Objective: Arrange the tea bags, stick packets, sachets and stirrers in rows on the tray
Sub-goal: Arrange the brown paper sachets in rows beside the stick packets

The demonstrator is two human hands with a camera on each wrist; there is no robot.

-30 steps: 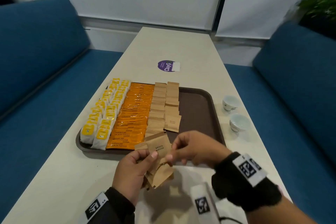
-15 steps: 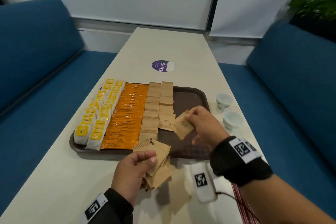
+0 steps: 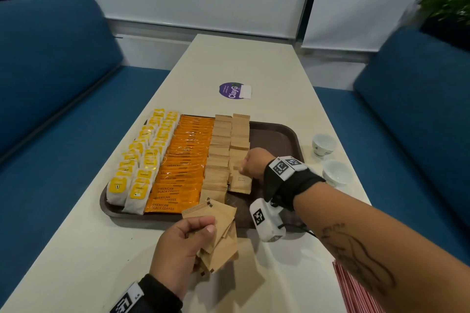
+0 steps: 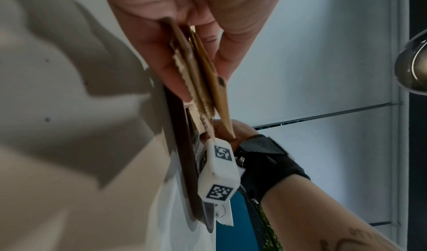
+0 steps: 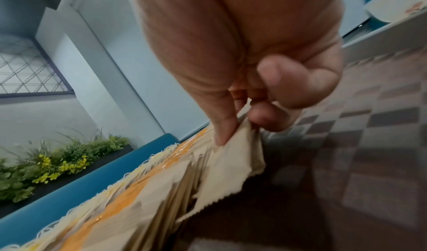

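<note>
A brown tray (image 3: pixel 274 134) holds rows of yellow tea bags (image 3: pixel 142 168), orange coffee stick packets (image 3: pixel 185 160) and two columns of tan sachets (image 3: pixel 222 150). My right hand (image 3: pixel 250 162) pinches one tan sachet (image 3: pixel 240 181) at the near end of the right sachet column; thumb and finger grip its top edge (image 5: pixel 233 156) as it lies against the row. My left hand (image 3: pixel 183 246) holds a fanned stack of tan sachets (image 3: pixel 218 234) just in front of the tray's near edge, with thumb and fingers clamped on the same stack (image 4: pixel 203 79).
Two small white cups (image 3: pixel 323 143) (image 3: pixel 337 173) stand right of the tray. A purple round sticker (image 3: pixel 230 91) lies farther up the table. Red-striped stirrers (image 3: pixel 353 290) show at the table's near right edge. Blue sofas flank the table on both sides.
My right hand took one sachet from the left hand's stack, carried it forward over the tray and lowered it onto the near end of the right sachet column. The left hand stayed put.
</note>
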